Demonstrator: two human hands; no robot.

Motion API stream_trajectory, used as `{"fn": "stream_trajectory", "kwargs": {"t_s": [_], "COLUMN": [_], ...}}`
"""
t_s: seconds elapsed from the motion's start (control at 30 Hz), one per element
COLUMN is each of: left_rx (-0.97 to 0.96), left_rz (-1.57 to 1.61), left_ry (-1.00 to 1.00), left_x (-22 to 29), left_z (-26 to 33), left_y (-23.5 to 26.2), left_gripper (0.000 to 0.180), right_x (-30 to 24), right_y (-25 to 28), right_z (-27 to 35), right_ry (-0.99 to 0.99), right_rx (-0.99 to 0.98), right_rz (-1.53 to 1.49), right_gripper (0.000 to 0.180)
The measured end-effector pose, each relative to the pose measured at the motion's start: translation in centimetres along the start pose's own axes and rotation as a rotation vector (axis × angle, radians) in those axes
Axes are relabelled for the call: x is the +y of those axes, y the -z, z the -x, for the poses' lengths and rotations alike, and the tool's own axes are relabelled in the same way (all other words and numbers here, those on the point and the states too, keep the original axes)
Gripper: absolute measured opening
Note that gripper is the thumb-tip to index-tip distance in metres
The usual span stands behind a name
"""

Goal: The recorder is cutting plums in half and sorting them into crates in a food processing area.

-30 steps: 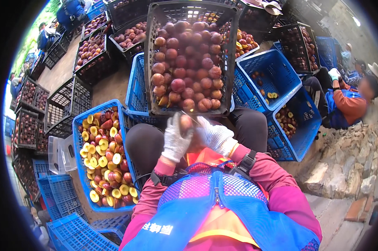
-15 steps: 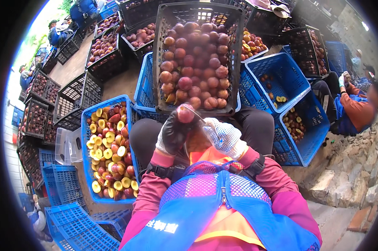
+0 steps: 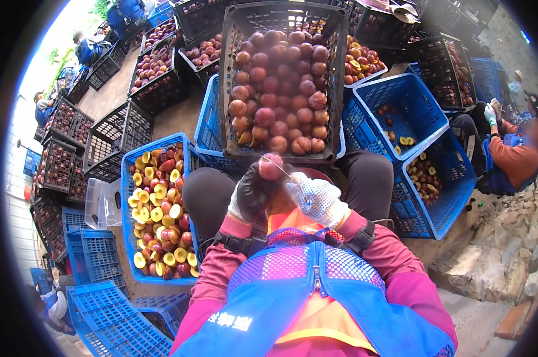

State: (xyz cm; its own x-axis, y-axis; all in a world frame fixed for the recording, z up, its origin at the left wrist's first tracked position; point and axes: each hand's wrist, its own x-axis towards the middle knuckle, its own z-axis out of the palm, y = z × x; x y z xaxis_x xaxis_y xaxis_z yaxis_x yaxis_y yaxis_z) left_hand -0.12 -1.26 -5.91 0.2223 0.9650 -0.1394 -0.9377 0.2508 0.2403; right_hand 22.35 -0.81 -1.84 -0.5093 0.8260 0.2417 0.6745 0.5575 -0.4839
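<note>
My left hand (image 3: pixel 252 193), in a black glove with a pale cuff, grips a round reddish plum (image 3: pixel 270 169) in front of my lap. In my right hand (image 3: pixel 316 196), in a white glove with blue dots, is a small knife (image 3: pixel 284 171). Its thin blade lies against the top of the plum; most of the handle is hidden by the fingers. Just beyond my hands a black crate (image 3: pixel 226 89) of whole plums (image 3: pixel 279 98) rests tilted over a blue crate (image 3: pixel 208 119). A blue crate (image 3: pixel 126 223) of halved plums (image 3: pixel 161 214), yellow inside, stands to my left.
At right, two blue crates (image 3: pixel 440 128) hold some cut plums. Stacked black crates (image 3: pixel 57 166) of plums stand far left, with blue crates (image 3: pixel 117 315) nearer. A clear plastic bin (image 3: pixel 102 205) sits left. A co-worker (image 3: pixel 513 154) sits at far right near rough stones (image 3: pixel 495 256).
The view has shifted slightly. My left hand still holds the plum, now a little lower and farther right, and the blade lies farther over its top. My right hand keeps the knife.
</note>
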Motion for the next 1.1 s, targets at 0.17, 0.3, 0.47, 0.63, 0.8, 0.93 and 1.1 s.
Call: {"fn": "stream_trajectory", "kwargs": {"t_s": [0.17,0.3,0.47,0.63,0.8,0.93,1.1], "left_rx": [0.215,0.261,0.481,0.452,0.344,0.308,0.416], "left_rz": [-0.476,-1.167,-0.493,-1.106,-1.462,-1.194,-0.700], "left_ry": [-0.032,-0.429,-0.079,-0.288,-0.606,-0.479,-0.065], "left_x": [-1.3,-1.5,-1.6,-1.1,-2.6,-2.7,-2.8], "left_z": [-0.3,-2.1,-2.7,-3.4,-5.6,-5.6,-3.2], "left_y": [-2.8,-0.6,3.0,4.0,0.7,1.2,-2.7], "left_gripper": [0.061,0.060,0.056,0.050,0.051,0.051,0.059], "right_x": [3.5,2.2,-0.1,0.9,4.0,2.5,1.7], "right_y": [-4.5,-3.1,-1.0,-1.0,-3.3,-0.8,0.3], "right_z": [0.3,-1.1,-0.8,-0.3,-2.2,-2.1,-0.6], "right_ry": [-0.035,-0.031,-0.202,-0.072,0.176,-0.070,0.008], "right_rx": [0.003,-0.152,-0.289,-0.200,0.078,-0.103,-0.059], "right_rz": [-0.120,0.030,0.020,0.009,0.188,0.048,0.077], "right_gripper": [0.020,0.021,0.022,0.020,0.014,0.020,0.025]}}
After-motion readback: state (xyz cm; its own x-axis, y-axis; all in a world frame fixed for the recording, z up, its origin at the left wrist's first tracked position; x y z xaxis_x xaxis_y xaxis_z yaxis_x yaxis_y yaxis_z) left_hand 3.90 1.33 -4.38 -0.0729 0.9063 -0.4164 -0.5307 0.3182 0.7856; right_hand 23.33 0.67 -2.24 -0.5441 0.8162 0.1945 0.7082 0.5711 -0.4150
